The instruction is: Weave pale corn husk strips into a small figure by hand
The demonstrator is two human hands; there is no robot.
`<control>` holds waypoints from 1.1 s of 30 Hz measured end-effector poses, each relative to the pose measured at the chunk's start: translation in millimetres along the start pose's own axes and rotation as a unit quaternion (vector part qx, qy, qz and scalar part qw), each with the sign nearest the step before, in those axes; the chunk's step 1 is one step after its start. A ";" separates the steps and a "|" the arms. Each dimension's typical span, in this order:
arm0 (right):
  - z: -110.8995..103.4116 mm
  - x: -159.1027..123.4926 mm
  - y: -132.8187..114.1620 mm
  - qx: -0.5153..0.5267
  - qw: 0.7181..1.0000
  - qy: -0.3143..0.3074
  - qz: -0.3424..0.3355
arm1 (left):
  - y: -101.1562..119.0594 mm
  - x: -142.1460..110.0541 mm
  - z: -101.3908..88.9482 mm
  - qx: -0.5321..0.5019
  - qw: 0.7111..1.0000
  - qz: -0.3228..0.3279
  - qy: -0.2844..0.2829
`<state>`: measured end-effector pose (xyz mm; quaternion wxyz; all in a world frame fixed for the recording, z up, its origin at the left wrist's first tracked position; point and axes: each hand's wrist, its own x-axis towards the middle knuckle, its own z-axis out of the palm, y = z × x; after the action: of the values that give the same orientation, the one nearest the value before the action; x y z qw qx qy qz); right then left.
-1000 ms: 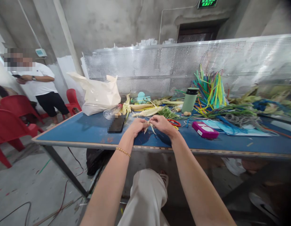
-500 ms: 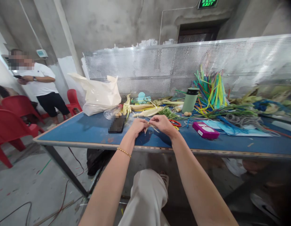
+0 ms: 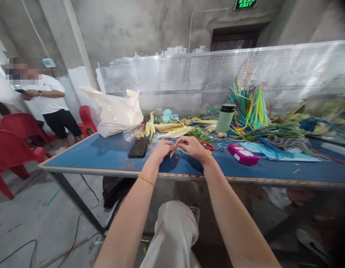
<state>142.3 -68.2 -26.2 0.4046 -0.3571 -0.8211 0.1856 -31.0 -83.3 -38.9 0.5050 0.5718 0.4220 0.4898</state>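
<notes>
Above the front part of the blue table (image 3: 102, 154), my two hands meet with their fingertips close together. My left hand (image 3: 163, 150) pinches a thin pale strip of corn husk (image 3: 172, 154), whose loose end hangs below the fingers. The thumb and fingers of my right hand (image 3: 192, 148) are closed on the same strip, right beside the left fingertips. Most of the strip is hidden by the fingers. Behind the hands lie larger pale corn husks (image 3: 176, 133) and some green leaves (image 3: 200, 133). Red-handled scissors (image 3: 207, 145) rest just past my right hand.
Left of my hands lie a black phone (image 3: 142, 148), a clear plastic bottle (image 3: 130, 134) and a white bag (image 3: 120, 113). A green flask (image 3: 225, 119), colourful pipe cleaners (image 3: 254, 109) and a purple box (image 3: 243, 154) stand right. A person (image 3: 51, 91) stands beyond red chairs (image 3: 24, 128).
My fingertips have shifted slightly on the husk strip, and the strands between and below them lie differently. Both hands stay in nearly the same place.
</notes>
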 end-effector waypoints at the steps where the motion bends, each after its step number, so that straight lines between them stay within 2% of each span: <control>1: 0.0 -0.1 0.1 -0.006 1.000 0.000 -0.002 | -0.2 -0.1 0.1 0.002 1.000 0.003 -0.001; 8: 0.4 -0.6 -1.3 -0.044 0.999 0.012 -0.004 | 0.2 -1.3 0.5 0.015 1.000 0.001 -0.008; 16: 0.0 0.8 -0.2 -0.035 0.998 0.041 -0.032 | -1.9 0.0 -1.2 0.006 1.000 0.005 -0.019; 29: 1.4 -1.0 -6.0 -0.030 0.999 0.002 -0.022 | 2.2 -2.9 -1.7 0.007 0.999 -0.006 -0.039; 33: 0.7 -2.2 -8.8 -0.021 0.999 -0.009 -0.042 | 2.8 -3.5 -2.8 -0.002 0.999 -0.001 -0.051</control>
<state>138.8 -75.7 -22.5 0.3976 -0.3293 -0.8423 0.1548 -34.4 -86.6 -36.6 0.5278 0.5945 0.3952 0.4601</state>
